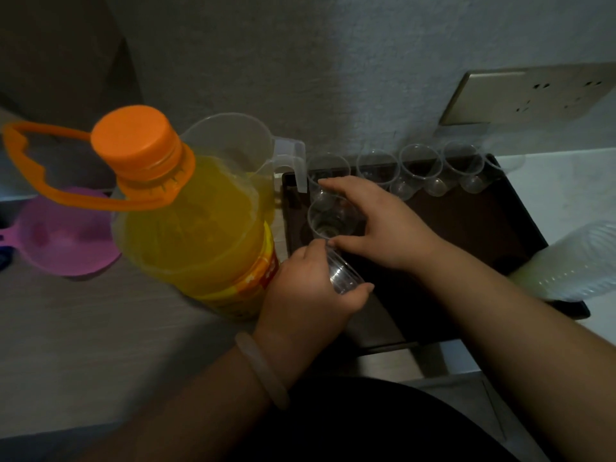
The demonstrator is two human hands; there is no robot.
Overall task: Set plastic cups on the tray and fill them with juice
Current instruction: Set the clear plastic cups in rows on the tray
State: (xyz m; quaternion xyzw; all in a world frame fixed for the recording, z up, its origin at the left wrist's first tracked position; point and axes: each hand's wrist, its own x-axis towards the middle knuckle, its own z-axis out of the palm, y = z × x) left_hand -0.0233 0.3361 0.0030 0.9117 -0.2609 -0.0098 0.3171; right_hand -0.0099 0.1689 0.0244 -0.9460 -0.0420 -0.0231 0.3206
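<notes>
A person's right hand (pixel 383 225) closes its grip round the rim of a clear cup (pixel 331 221) standing upright, mouth up, in the tray's (pixel 483 228) back left corner. The left hand (pixel 310 295) grips a second cup (pixel 343 273) over the tray's left edge, tilted, with its long axis slanting from the right thumb toward the tray's front. A row of cups (pixel 420 168) lines the tray's back edge. A juice bottle (pixel 200 228) stands upright on the tabletop (pixel 100 328) left of the tray.
</notes>
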